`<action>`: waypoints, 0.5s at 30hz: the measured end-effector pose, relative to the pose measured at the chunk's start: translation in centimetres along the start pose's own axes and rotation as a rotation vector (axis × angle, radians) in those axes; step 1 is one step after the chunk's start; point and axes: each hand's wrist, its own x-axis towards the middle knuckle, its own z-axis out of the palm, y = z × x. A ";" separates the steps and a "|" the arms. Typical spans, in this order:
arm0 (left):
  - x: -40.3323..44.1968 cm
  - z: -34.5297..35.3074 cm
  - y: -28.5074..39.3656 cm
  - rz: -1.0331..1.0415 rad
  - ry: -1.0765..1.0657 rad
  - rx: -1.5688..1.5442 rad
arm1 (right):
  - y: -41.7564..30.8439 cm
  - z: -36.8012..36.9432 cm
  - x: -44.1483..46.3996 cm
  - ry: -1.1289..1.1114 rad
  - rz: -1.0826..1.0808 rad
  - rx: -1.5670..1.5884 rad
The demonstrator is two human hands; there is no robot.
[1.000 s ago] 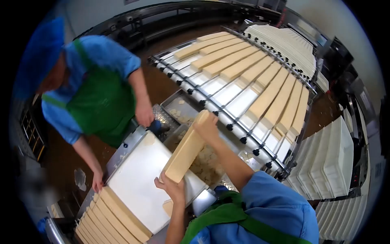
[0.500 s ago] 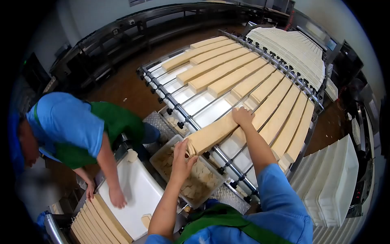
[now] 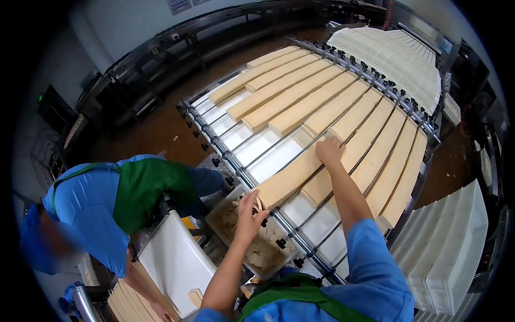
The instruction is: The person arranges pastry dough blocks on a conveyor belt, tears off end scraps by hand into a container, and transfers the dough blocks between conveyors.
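Since a second ago the pale block (image 3: 289,180) has moved from the air above the bin (image 3: 211,216) of off-cuts down onto the railed conveyor (image 3: 257,167), and both of the person's hands have travelled with it. The co-worker (image 3: 102,201) has bent lower, one arm now stretched along the pieces on the white desk (image 3: 170,257).

The block lies aslant at the conveyor's near edge, its near end by the steel bar (image 3: 303,242) and its far end pointing inward, toward the longer rows of blocks (image 3: 370,155).

The right hand (image 3: 330,151) is curled palm down over that far end, fingers bent, grasping the block. The left hand (image 3: 249,219) is about half open at the near end, thumb spread away from the fingers; thin strips (image 3: 258,204) show between the fingers and the block's end, and how firmly it pinches them I cannot tell.

Under the left wrist, just outside the conveyor's near edge, the bin holds flat, broken off-cuts (image 3: 263,253). On the desk, a small loose piece (image 3: 195,297) lies near the bottom corner, while long strips (image 3: 131,300) line the left edge beside the co-worker's hand (image 3: 161,312). White trays (image 3: 445,252) stand beyond the conveyor's right edge.
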 end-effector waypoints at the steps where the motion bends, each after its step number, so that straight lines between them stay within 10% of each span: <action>1: 0.2 0.4 -0.3 0.002 0.000 0.000 | 0.2 0.0 0.1 0.039 -0.006 -0.013; 10: 2.7 4.1 -1.0 0.038 -0.025 0.080 | -0.3 -0.4 -2.6 0.296 -0.005 0.055; 15: 1.7 4.4 -0.3 -0.015 0.136 0.041 | -4.3 1.4 -8.6 0.104 -0.589 0.225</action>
